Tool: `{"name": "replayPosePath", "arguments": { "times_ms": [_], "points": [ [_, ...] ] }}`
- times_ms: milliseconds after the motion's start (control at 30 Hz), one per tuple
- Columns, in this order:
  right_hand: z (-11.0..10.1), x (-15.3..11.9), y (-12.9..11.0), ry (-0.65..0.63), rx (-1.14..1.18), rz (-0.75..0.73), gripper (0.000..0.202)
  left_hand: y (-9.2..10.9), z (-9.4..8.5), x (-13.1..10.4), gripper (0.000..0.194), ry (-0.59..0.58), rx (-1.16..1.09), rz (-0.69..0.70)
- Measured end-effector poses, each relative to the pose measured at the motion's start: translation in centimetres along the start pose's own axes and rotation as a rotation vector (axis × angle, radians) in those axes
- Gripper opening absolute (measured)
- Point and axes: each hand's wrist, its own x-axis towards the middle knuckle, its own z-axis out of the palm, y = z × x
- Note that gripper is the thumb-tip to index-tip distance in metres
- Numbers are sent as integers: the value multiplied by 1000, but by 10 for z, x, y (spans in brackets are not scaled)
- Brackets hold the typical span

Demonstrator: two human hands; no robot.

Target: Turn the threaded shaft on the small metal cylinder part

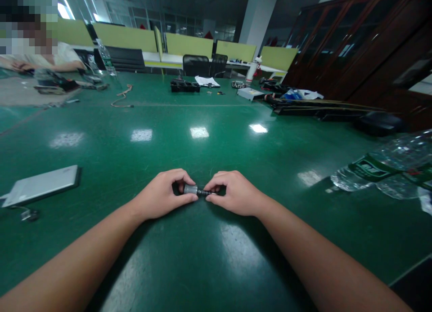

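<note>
Low over the green table (209, 154), a small grey metal cylinder (191, 189) is pinched between the thumb and fingers of my left hand (165, 193). From its right end a thin, dark, ribbed shaft (203, 193) sticks out sideways. My right hand (235, 193) has its thumb and index finger closed on the far end of this shaft. The fingertips cover that end, so its exact shape is hidden. Both forearms reach in from the bottom corners, and the two hands face each other with a small gap between them.
A silver flat device (42, 185) with a cable lies at left. Clear plastic bottles (374, 168) lie at right. Farther back are a black tray (185, 86), papers (206, 81), a white box (250, 94) and dark long panels (313, 107). Another person (64, 55) sits at far left.
</note>
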Motion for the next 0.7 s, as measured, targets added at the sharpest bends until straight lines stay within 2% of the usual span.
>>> {"name": "replayPosePath", "arguments": {
  "times_ms": [700],
  "points": [
    [-7,-3,5,2,12,16,14,4,2,4,24,0,27,-3]
  ]
}}
